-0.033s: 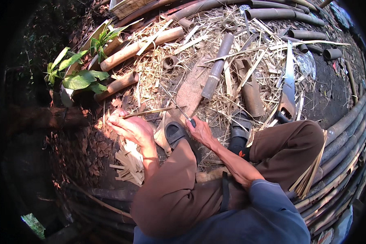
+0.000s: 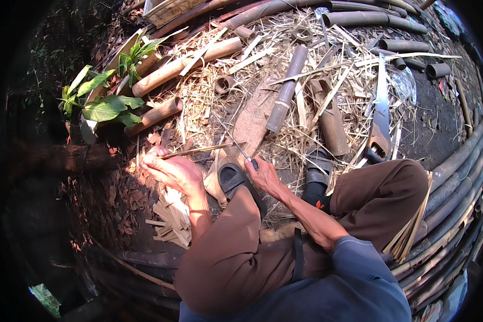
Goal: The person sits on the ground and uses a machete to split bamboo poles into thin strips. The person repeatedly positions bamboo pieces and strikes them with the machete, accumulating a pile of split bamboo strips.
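My left hand [image 2: 174,174]: fingers pinching left end of thin, brown bamboo strip [image 2: 204,149], strip pointing rightward. My right hand [image 2: 265,178]: fingers wrapped round black handle of slim, grey metal knife [image 2: 235,141], blade crossing strip near far end. Pale, flat bamboo slivers [image 2: 172,219] heaped beside my left forearm.

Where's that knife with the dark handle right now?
Near the middle of the head view, the knife is in the person's right hand, its blade crossing the thin bamboo strip held in the left hand.
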`<state>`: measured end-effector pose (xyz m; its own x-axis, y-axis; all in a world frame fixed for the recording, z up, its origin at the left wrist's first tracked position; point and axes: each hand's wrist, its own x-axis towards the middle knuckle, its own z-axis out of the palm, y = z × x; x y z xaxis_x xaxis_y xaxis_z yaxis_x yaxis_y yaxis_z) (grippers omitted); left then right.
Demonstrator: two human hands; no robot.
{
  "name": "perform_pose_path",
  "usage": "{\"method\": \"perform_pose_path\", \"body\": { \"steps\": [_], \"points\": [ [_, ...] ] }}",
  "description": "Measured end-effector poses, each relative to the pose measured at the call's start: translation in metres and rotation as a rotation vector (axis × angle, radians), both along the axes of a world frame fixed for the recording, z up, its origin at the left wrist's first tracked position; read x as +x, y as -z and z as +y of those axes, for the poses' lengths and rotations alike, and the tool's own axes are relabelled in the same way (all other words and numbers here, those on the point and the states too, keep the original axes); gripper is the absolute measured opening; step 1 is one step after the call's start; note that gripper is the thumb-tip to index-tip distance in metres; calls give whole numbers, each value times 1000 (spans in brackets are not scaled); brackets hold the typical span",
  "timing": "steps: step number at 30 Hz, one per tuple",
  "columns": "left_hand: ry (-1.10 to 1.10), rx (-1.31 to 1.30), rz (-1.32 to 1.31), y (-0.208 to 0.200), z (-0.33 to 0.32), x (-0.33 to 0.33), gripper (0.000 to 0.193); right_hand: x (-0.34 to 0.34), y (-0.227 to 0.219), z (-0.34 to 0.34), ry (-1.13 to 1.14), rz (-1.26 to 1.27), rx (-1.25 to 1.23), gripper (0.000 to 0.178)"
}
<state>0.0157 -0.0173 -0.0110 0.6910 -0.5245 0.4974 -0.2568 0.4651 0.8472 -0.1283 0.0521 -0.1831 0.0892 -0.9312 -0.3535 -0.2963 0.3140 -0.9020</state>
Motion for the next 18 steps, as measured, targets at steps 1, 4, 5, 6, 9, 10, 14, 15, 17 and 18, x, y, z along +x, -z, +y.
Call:
{"method": "perform_pose_path", "body": {
  "steps": [1, 4, 5, 6, 9, 10, 14, 15, 17, 18],
  "points": [
    [10, 11, 18, 10, 6, 7, 42, 5, -6, 10, -48, -6, -14, 37],
    [-73, 60, 24, 0, 9, 5, 42, 13, -29, 25, -145, -28, -160, 36],
    [-98, 76, 40, -5, 13, 6, 42, 9, -20, 26, -116, 0, -59, 36],
    [-95, 110, 11, -3, 11, 11, 42, 1, 8, 24, -45, 66, -43, 36],
    [-82, 31, 32, -4, -3, 14, 37, 1, 31, 33, 3, 88, -2, 37],
    [-104, 26, 73, -6, -12, 9, 36, 1, 29, 30, 14, 80, -18, 37],
    [-334, 166, 40, 7, 5, 25, 33, 16, 0, 39, -133, 50, -140, 40],
    [-307, 182, -44, 5, 9, 27, 34, 13, 0, 43, -180, 68, -188, 42],
    [-284, 209, 118, 18, -10, 1, 33, -30, 67, 34, 137, 210, 4, 44],
    [-311, 159, 71, 14, -5, 20, 34, -18, 58, 31, 49, 178, 53, 47]
  ]
}}
